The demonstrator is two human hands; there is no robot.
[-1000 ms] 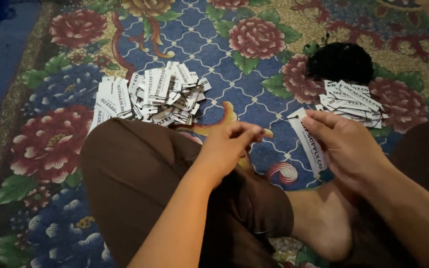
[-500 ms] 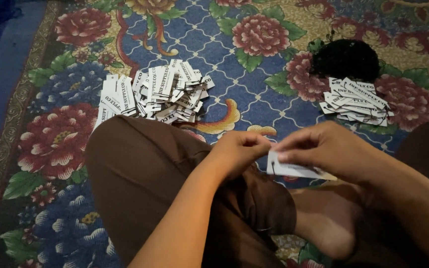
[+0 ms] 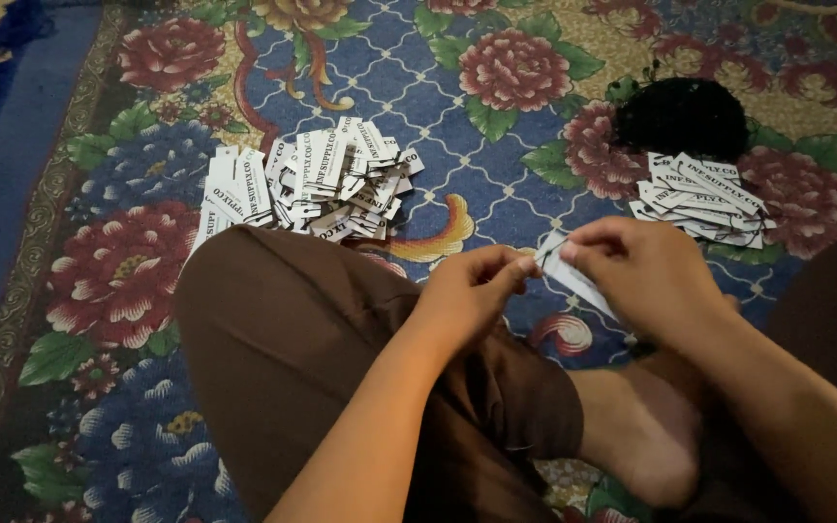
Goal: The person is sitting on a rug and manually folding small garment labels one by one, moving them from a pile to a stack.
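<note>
Head view: right hand (image 3: 656, 276) pinches a white printed paper tag (image 3: 578, 279) above the crossed legs; left hand (image 3: 472, 291) pinches at its top corner, maybe thread. Best kept taut. Farther: tag heap (image 3: 312, 184) left, smaller stack (image 3: 699, 199), black thread bundle (image 3: 682, 116) right.

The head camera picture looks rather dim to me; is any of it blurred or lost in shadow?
Head view: dim, warm light, no glare; the floral woven carpet reads sharp; the big heap of white paper tags is clear; the black tangled bundle is a detail-less dark mass; the left hand and right hand, pinching one white tag, look slightly soft.
</note>
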